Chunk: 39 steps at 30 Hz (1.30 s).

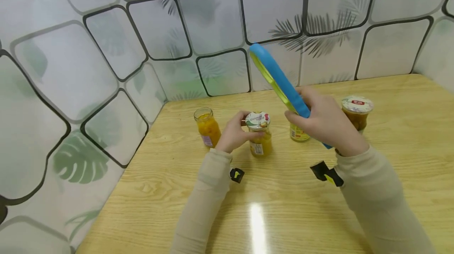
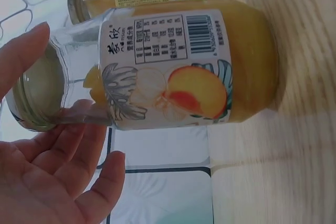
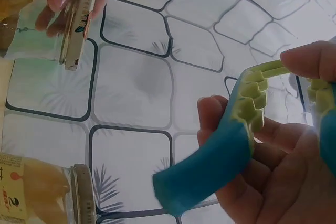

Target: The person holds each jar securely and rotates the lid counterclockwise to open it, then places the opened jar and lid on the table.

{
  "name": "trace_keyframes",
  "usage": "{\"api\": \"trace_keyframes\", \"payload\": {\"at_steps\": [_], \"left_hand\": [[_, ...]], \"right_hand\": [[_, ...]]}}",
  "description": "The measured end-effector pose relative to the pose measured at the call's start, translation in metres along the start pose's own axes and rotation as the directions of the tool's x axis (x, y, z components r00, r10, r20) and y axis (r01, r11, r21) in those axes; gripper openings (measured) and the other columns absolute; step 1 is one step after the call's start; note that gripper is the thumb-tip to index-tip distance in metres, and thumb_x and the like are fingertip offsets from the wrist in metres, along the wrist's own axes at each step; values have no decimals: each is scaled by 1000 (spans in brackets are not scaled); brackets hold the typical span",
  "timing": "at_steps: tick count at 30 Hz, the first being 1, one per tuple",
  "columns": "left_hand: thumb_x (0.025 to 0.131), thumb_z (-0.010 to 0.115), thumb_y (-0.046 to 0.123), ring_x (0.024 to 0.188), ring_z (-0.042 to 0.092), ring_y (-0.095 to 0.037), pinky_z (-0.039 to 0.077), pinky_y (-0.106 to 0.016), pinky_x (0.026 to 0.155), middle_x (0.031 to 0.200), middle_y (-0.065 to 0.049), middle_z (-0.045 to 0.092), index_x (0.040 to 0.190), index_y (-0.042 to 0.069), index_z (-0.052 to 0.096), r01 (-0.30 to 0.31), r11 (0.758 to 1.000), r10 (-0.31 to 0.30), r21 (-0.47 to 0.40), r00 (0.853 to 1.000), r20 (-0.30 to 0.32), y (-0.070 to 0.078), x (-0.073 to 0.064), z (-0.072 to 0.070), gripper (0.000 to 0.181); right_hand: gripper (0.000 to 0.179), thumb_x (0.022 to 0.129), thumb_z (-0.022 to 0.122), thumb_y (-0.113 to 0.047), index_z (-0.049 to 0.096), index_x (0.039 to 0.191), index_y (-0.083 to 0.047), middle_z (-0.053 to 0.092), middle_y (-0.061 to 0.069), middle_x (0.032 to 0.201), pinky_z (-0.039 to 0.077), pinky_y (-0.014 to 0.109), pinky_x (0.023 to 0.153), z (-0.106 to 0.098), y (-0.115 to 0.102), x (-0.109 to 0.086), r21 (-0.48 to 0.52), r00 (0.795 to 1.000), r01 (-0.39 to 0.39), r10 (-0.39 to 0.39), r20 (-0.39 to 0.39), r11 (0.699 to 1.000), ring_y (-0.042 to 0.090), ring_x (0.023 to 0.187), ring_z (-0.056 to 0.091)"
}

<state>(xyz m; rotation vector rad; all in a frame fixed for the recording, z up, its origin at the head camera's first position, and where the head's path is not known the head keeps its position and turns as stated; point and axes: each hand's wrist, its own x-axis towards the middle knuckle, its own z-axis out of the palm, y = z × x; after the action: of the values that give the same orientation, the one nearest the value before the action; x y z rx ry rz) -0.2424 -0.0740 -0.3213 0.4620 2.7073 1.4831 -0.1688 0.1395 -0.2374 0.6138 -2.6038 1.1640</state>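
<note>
My left hand (image 1: 235,132) reaches round the neck of a glass jar (image 1: 261,147) of yellow fruit, thumb on the near side and fingers behind. The jar stands upright on the table, its patterned lid (image 1: 257,120) in place. In the left wrist view the jar's label (image 2: 168,72) carries a peach picture. Raised above the table, my right hand (image 1: 328,122) grips a blue and green jar opener (image 1: 278,78). Its green toothed inner edge (image 3: 252,98) shows in the right wrist view. No part of the opener touches the jar.
Left of my left hand stands a lidless jar (image 1: 208,129) of orange fruit. Behind my right hand are a yellow-labelled jar (image 1: 298,132), partly hidden, and a darker lidded jar (image 1: 356,115). The wooden table (image 1: 149,198) meets patterned walls (image 1: 220,9) at the back and left.
</note>
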Motion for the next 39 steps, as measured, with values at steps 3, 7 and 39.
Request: {"api": "trace_keyframes", "payload": {"at_steps": [3,7,39], "left_hand": [[70,76,19,102,49,-18,46,-31,78,110,0,53,120,11,48,-26,999,27,-25,999,43,1,-5,-1,58],[70,76,16,100,49,-18,45,-30,77,110,0,53,119,10,47,-58,997,62,-44,993,96,3,-14,-4,57],[71,75,26,104,47,-10,39,-30,88,112,6,54,122,20,46,-113,992,88,48,926,367,-5,-28,-1,60]], "right_hand": [[46,83,59,-22,45,122,0,59,10,80,38,31,47,3,3,-1,-51,999,48,-48,-7,998,17,54,47],[46,80,62,-20,47,119,1,59,7,78,40,30,49,6,10,-5,-150,996,89,-89,7,985,16,57,48],[60,66,74,-27,52,115,0,56,12,92,47,38,55,25,51,-13,-546,973,169,-50,225,821,22,70,56]]}}
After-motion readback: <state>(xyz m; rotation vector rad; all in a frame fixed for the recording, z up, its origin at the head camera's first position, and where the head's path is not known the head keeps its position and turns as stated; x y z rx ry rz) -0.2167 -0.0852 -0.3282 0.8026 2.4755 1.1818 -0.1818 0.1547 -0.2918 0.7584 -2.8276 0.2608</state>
